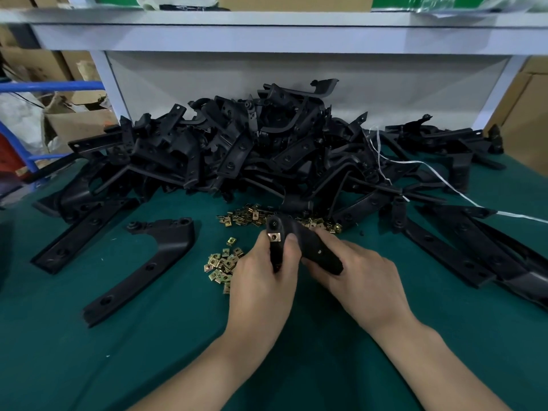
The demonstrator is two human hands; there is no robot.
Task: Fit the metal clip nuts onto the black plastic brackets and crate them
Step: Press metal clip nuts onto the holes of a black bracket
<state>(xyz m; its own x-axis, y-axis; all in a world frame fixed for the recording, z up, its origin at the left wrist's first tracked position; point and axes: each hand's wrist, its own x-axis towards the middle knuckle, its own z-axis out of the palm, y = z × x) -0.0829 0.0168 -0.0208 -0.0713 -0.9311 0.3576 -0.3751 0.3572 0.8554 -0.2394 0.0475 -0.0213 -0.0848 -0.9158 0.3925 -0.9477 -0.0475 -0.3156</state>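
- Your left hand is curled round one leg of the bracket, with thumb and forefinger on either side of its far end. Your right hand grips the other leg from the right and beneath.
- The bracket is held off the mat, straight in front of you, and is bent like an elbow. Its left leg runs away from you, and its right leg slants back toward your right wrist.
- A nut sits on the far tip of the left leg, just beyond your left thumb, hole facing up. It looks pushed home, though I judge that from its square seat alone.
- A bare hole shows on the right leg, just beside your right fingers; I take that as the next seat.
- The loose nuts lie just left of your left hand, with a second scatter beyond the bracket. The left hand is therefore the nearer one to fetch, while the right holds.
- The heap lies behind, well apart.
- No crate is plainly in view.
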